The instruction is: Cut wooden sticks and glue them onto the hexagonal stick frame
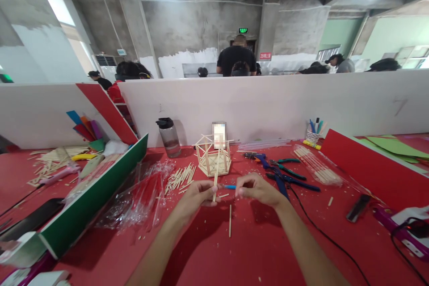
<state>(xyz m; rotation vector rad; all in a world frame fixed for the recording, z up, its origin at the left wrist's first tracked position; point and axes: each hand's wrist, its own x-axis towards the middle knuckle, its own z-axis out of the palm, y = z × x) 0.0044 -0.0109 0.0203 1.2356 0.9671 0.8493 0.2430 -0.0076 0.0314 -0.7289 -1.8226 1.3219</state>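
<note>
My left hand [200, 193] is closed around thin wooden sticks [217, 167] that point up and away from me. To its right, my right hand [256, 189] is curled with thumb and fingertips together; what it holds, if anything, is hidden. A blue pen-like piece [229, 187] shows between the hands, reaching the right fingertips; I cannot tell whether it is gripped. Just beyond stands an open frame of wooden sticks [205, 167] with a many-sided base. One loose stick [230, 221] lies on the red table in front of the hands.
Cut sticks [181, 178] and clear plastic wrapping [140, 199] lie left. A water bottle [170, 138] and a phone-like screen [219, 129] stand near the white partition [268, 103]. Right are a blue glue gun [279, 176] with a cord, pliers [290, 165] and bagged sticks [318, 165].
</note>
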